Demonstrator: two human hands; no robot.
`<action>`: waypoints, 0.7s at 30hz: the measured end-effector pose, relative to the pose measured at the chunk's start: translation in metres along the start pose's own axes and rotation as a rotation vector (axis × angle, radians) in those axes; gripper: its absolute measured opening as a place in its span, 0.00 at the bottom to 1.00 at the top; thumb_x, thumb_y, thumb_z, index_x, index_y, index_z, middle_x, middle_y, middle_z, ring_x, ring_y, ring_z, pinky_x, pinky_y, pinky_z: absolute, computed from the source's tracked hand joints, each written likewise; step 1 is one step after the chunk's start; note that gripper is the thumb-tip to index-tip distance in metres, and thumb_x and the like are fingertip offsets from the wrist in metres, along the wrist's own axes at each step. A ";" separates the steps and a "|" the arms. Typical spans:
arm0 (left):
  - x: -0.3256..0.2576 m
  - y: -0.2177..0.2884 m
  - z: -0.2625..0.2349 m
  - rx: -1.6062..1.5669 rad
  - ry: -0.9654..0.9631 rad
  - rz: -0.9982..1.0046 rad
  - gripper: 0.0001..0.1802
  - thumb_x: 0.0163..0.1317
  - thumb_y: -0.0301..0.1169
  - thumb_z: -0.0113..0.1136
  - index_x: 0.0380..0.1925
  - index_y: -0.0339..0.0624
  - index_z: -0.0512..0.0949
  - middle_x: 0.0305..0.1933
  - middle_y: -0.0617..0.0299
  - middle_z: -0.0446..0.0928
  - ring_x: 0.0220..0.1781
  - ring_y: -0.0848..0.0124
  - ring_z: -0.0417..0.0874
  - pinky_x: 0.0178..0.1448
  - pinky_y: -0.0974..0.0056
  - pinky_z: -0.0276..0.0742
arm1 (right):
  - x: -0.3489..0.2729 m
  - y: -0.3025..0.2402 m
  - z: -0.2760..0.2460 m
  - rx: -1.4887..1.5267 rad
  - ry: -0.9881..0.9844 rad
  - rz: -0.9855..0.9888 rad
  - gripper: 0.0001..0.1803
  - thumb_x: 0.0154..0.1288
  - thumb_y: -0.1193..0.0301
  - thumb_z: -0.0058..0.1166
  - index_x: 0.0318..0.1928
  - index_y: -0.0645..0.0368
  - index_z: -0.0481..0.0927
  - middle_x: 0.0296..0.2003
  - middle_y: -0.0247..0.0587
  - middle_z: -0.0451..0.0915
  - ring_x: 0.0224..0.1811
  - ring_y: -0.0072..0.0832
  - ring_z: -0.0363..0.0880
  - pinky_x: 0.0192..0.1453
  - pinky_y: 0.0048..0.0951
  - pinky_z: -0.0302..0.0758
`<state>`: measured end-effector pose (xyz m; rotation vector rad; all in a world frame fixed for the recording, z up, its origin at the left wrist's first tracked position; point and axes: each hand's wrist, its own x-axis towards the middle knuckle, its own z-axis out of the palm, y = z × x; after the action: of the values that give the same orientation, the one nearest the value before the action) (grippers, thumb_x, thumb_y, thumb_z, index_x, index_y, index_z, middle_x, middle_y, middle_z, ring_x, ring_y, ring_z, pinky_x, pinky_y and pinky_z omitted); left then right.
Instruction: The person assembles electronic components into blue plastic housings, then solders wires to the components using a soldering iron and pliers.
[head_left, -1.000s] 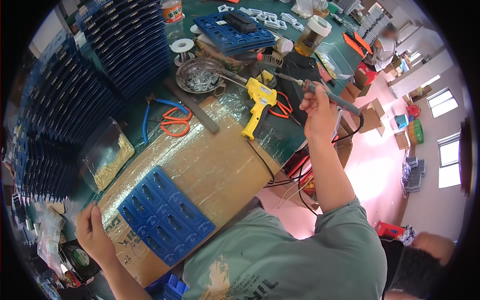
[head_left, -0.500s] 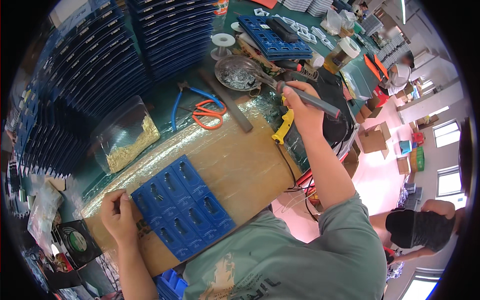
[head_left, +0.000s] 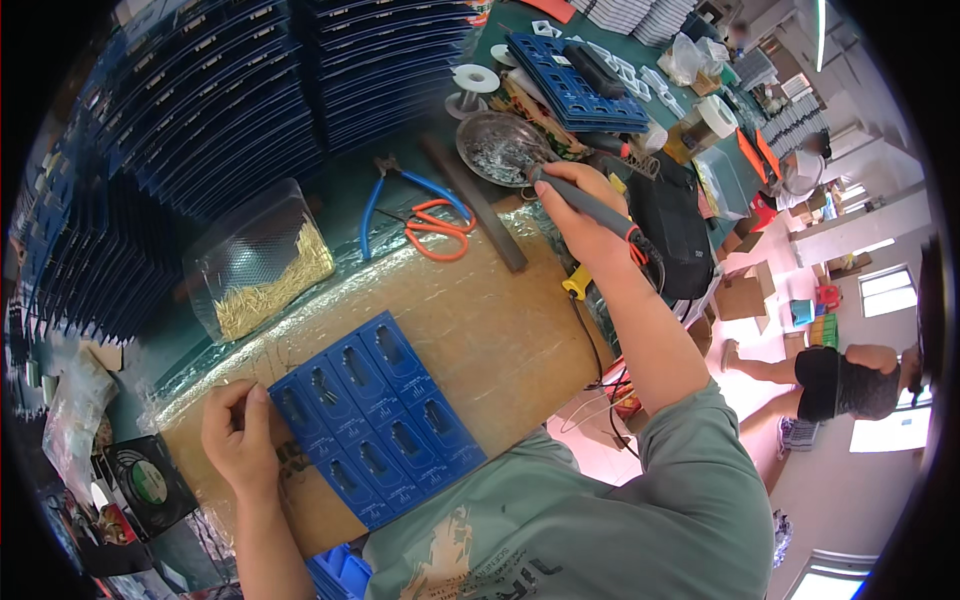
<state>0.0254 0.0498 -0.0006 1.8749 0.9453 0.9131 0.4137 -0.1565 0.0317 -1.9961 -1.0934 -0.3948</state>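
My right hand is closed around the grey handle of a soldering iron. The iron's front end reaches the rim of a round metal bowl with silvery residue inside. My left hand rests by the left edge of a blue circuit board panel, thumb and fingers pinched together. Whatever they hold, if anything, is too small to make out. The panel lies tilted on a brown work board and has several dark slots; small metal pins show in one slot.
A clear tray of gold-coloured pins stands beyond the panel. Blue-handled pliers, orange scissors and a dark flat bar lie near the bowl. Tall stacks of blue boards rise at the left. A person walks at right.
My right hand has shifted slightly left and lower, and the grey handle now points more steeply, its cord end showing. My left hand has stayed by the panel. The person at right has moved.
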 end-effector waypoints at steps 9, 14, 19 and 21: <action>0.002 0.004 -0.003 0.007 -0.027 0.019 0.02 0.62 0.21 0.64 0.32 0.36 0.79 0.31 0.64 0.74 0.31 0.77 0.72 0.36 0.73 0.66 | -0.002 -0.003 0.007 -0.027 0.003 -0.029 0.12 0.61 0.71 0.66 0.44 0.62 0.84 0.40 0.46 0.85 0.43 0.38 0.85 0.47 0.32 0.79; 0.000 0.004 -0.002 0.003 -0.017 0.017 0.02 0.61 0.21 0.64 0.32 0.36 0.79 0.30 0.64 0.74 0.30 0.78 0.72 0.35 0.73 0.66 | -0.004 -0.006 0.008 -0.020 -0.016 -0.030 0.12 0.61 0.72 0.66 0.43 0.62 0.84 0.39 0.46 0.85 0.42 0.37 0.85 0.47 0.33 0.79; 0.001 0.007 -0.003 -0.015 -0.034 -0.006 0.02 0.61 0.21 0.64 0.32 0.36 0.79 0.30 0.63 0.74 0.30 0.77 0.72 0.35 0.73 0.67 | -0.005 -0.009 0.007 -0.052 -0.024 -0.014 0.12 0.61 0.72 0.66 0.44 0.62 0.84 0.39 0.45 0.84 0.42 0.37 0.85 0.47 0.33 0.79; 0.001 0.007 -0.003 -0.009 -0.030 0.009 0.03 0.61 0.21 0.64 0.32 0.36 0.79 0.30 0.63 0.75 0.30 0.77 0.72 0.36 0.72 0.67 | -0.005 -0.008 0.007 -0.022 -0.022 -0.016 0.12 0.61 0.71 0.65 0.44 0.62 0.84 0.39 0.45 0.84 0.43 0.37 0.84 0.47 0.33 0.79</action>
<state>0.0249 0.0495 0.0070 1.8817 0.9144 0.8901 0.4037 -0.1520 0.0280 -2.0162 -1.1237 -0.3957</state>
